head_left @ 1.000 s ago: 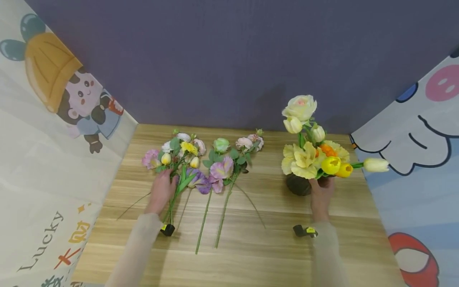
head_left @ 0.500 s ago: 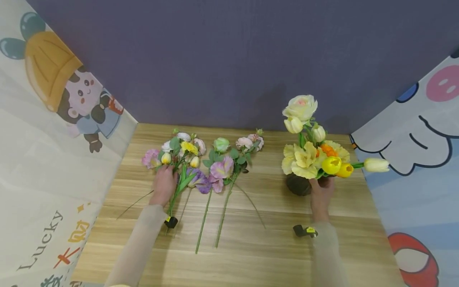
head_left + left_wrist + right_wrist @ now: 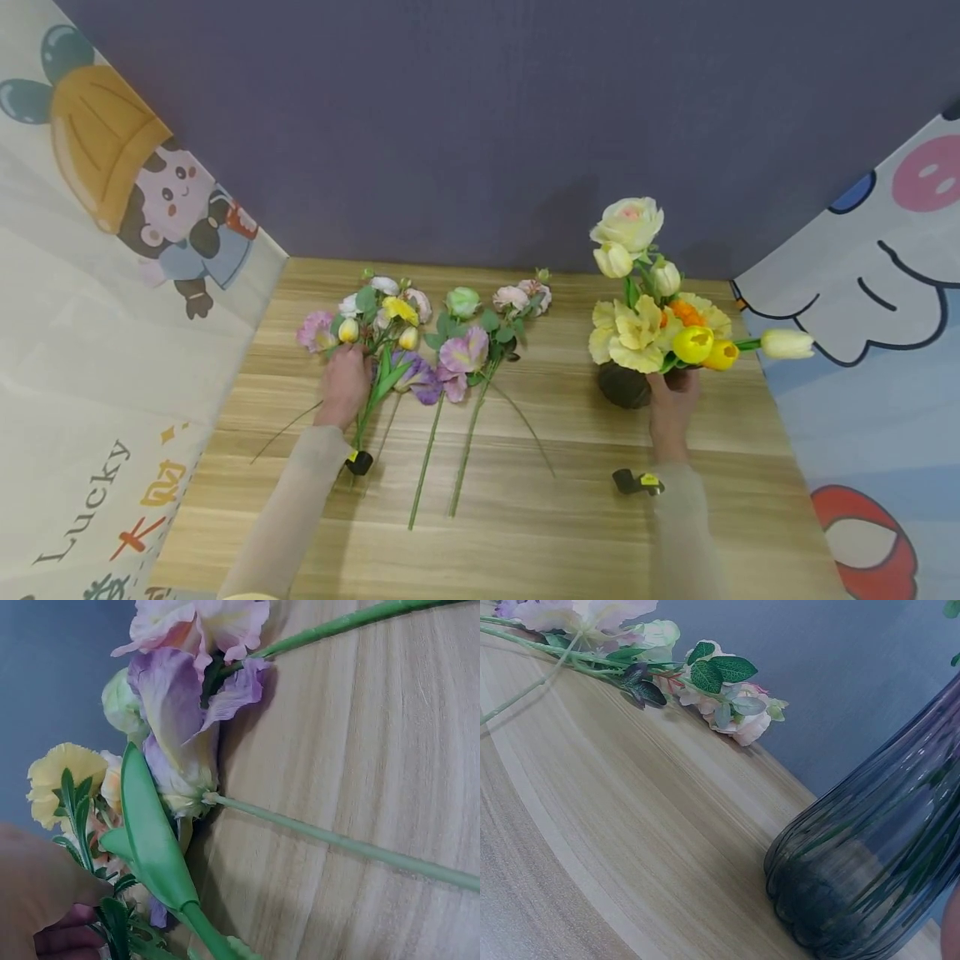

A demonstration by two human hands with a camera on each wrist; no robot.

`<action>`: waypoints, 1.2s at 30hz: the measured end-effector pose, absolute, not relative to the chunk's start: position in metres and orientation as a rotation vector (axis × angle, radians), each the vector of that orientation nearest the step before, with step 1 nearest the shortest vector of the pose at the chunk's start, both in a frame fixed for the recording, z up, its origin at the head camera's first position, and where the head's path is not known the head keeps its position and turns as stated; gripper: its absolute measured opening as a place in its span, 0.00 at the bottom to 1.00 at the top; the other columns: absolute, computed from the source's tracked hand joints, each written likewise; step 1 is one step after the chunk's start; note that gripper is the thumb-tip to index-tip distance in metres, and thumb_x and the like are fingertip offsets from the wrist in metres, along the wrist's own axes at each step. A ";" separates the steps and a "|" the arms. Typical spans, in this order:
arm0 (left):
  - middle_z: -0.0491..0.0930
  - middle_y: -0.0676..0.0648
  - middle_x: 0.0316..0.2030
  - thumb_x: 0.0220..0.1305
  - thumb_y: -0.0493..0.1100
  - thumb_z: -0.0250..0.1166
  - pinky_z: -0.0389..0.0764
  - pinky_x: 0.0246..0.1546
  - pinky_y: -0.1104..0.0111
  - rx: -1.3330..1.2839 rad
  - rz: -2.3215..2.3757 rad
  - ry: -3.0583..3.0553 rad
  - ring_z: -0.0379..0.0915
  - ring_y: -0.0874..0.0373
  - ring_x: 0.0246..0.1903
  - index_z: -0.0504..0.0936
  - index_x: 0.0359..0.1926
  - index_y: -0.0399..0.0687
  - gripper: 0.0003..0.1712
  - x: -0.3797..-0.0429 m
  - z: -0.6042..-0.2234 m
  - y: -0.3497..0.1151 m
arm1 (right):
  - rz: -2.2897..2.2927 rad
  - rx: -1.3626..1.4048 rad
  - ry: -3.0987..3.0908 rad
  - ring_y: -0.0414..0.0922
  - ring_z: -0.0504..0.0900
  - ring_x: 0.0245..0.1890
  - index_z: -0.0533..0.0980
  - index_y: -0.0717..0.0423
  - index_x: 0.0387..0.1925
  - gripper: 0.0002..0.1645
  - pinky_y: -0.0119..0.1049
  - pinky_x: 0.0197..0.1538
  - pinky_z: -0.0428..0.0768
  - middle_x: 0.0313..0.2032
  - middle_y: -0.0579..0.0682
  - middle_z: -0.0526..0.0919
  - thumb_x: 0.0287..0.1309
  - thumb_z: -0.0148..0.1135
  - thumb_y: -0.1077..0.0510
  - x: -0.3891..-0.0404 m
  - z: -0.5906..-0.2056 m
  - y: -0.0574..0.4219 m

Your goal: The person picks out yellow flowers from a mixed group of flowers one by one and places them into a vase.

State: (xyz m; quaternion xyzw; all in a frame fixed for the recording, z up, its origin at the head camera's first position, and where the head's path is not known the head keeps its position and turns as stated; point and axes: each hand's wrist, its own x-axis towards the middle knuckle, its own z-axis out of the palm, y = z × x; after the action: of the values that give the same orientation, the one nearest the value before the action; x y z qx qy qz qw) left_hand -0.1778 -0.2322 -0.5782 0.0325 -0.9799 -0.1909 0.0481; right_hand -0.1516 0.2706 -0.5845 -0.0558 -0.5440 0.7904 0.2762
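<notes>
My left hand [image 3: 347, 386] is among the flowers lying at the left of the table. In the left wrist view its thumb and fingers pinch a leafy green stem, which seems to belong to the yellow carnation [image 3: 66, 780]. Beside it lie a tulip with a broad green leaf [image 3: 154, 832] and a purple iris-like flower [image 3: 180, 727]. My right hand [image 3: 672, 408] grips the ribbed dark glass vase [image 3: 847, 877] near its neck, below the blooms. Yellow tulips [image 3: 692, 345], pale ruffled flowers [image 3: 636, 333] and a cream rose [image 3: 628, 225] stand in the vase.
Pink roses [image 3: 522, 298], a green rose [image 3: 462, 302] and a pink-purple flower [image 3: 465, 352] lie mid-table, stems toward the front. Wrist cameras [image 3: 360, 462] are strapped to both wrists. A dark panel [image 3: 480, 133] stands behind the wooden table [image 3: 570, 517]; printed walls flank it.
My left hand and forearm have moved slightly forward and right. The yellow carnation has shifted a little to the right. The right hand and vase have stayed still.
</notes>
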 end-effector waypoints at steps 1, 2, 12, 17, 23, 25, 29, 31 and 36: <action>0.83 0.31 0.44 0.72 0.35 0.63 0.84 0.44 0.45 0.107 -0.581 -2.984 0.80 0.35 0.45 0.83 0.51 0.29 0.13 -0.178 -0.577 -0.231 | 2.116 -0.165 -1.470 0.46 0.76 0.57 0.74 0.58 0.64 0.30 0.32 0.61 0.76 0.56 0.53 0.80 0.61 0.65 0.74 -0.152 -0.585 0.271; 0.83 0.32 0.43 0.72 0.35 0.63 0.84 0.43 0.45 0.113 -0.580 -2.980 0.80 0.35 0.44 0.83 0.50 0.29 0.12 -0.178 -0.577 -0.231 | 2.109 -0.180 -1.479 0.46 0.76 0.57 0.74 0.58 0.63 0.29 0.32 0.60 0.76 0.56 0.52 0.80 0.61 0.65 0.74 -0.152 -0.585 0.271; 0.83 0.29 0.41 0.71 0.33 0.62 0.84 0.42 0.45 0.100 -0.776 -2.866 0.82 0.34 0.42 0.82 0.46 0.26 0.10 -0.181 -0.563 -0.220 | 2.100 -0.241 -1.518 0.44 0.76 0.57 0.74 0.56 0.64 0.29 0.29 0.60 0.76 0.56 0.49 0.80 0.62 0.64 0.74 -0.153 -0.587 0.275; 0.82 0.30 0.42 0.72 0.34 0.62 0.83 0.43 0.46 0.113 -0.875 -2.810 0.81 0.35 0.42 0.81 0.46 0.27 0.10 -0.183 -0.553 -0.214 | 2.104 -0.201 -1.511 0.43 0.77 0.56 0.75 0.56 0.62 0.29 0.30 0.59 0.77 0.55 0.49 0.81 0.62 0.62 0.76 -0.151 -0.584 0.273; 0.80 0.32 0.42 0.75 0.35 0.60 0.84 0.39 0.50 0.078 -0.988 -2.727 0.79 0.39 0.39 0.79 0.49 0.26 0.12 -0.182 -0.535 -0.205 | 2.121 -0.168 -1.482 0.44 0.77 0.55 0.75 0.56 0.62 0.29 0.31 0.59 0.77 0.55 0.50 0.81 0.62 0.62 0.76 -0.151 -0.585 0.272; 0.81 0.31 0.41 0.75 0.35 0.60 0.84 0.39 0.50 0.062 -1.019 -2.695 0.80 0.39 0.39 0.79 0.50 0.26 0.12 -0.182 -0.527 -0.202 | 2.115 -0.176 -1.484 0.44 0.77 0.54 0.76 0.56 0.62 0.28 0.31 0.58 0.77 0.54 0.50 0.81 0.61 0.63 0.75 -0.151 -0.587 0.273; 0.85 0.30 0.40 0.75 0.35 0.61 0.87 0.39 0.50 0.031 -1.086 -2.618 0.84 0.38 0.38 0.80 0.50 0.27 0.12 -0.182 -0.512 -0.194 | 2.113 -0.181 -1.487 0.44 0.77 0.53 0.75 0.57 0.62 0.28 0.31 0.57 0.77 0.54 0.51 0.81 0.61 0.63 0.75 -0.151 -0.587 0.273; 0.86 0.30 0.40 0.74 0.35 0.61 0.88 0.39 0.50 0.011 -1.123 -2.575 0.85 0.38 0.38 0.80 0.50 0.27 0.12 -0.181 -0.504 -0.190 | 2.116 -0.184 -1.489 0.45 0.77 0.54 0.75 0.56 0.62 0.28 0.31 0.57 0.77 0.54 0.51 0.81 0.62 0.62 0.75 -0.151 -0.587 0.273; 0.85 0.31 0.40 0.73 0.33 0.63 0.87 0.38 0.58 -0.048 -1.215 -2.427 0.84 0.39 0.37 0.80 0.49 0.26 0.11 -0.178 -0.484 -0.182 | 2.125 -0.199 -1.499 0.43 0.78 0.53 0.75 0.56 0.61 0.27 0.30 0.57 0.78 0.53 0.49 0.81 0.62 0.62 0.75 -0.150 -0.586 0.273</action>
State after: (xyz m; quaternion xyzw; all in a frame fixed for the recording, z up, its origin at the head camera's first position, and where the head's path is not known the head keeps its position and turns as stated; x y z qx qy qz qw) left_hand -0.1777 -0.1824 -0.4841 -0.0173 -0.8737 -0.4374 0.2120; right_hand -0.1497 0.2732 -0.5856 -0.0735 -0.5543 0.7861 0.2635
